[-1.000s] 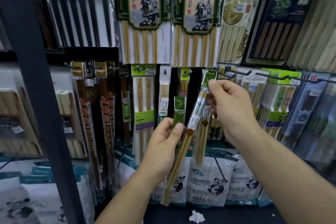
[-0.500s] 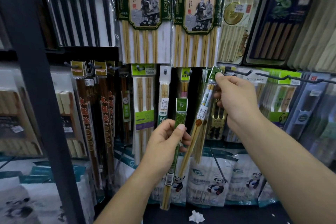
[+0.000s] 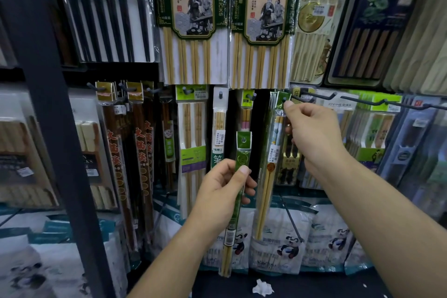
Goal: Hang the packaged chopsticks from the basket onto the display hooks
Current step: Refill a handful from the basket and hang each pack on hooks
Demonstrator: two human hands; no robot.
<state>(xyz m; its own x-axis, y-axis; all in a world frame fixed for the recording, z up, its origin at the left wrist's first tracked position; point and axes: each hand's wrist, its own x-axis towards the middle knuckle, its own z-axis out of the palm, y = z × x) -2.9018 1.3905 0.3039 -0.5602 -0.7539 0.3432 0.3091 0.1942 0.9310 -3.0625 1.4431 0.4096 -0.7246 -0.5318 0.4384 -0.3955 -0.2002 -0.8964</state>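
Head view shows slim green chopstick pack (image 3: pixel 243 152), sticks perhaps bamboo

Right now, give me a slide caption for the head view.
Right hand holds a chopstick pack at a display hook; left hand grips a green-sleeved pack.

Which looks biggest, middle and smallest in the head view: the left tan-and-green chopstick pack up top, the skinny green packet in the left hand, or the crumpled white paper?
Largest: left tan-and-green chopstick pack.
Then the skinny green packet, though it is nearer the camera.
Smallest: crumpled white paper.
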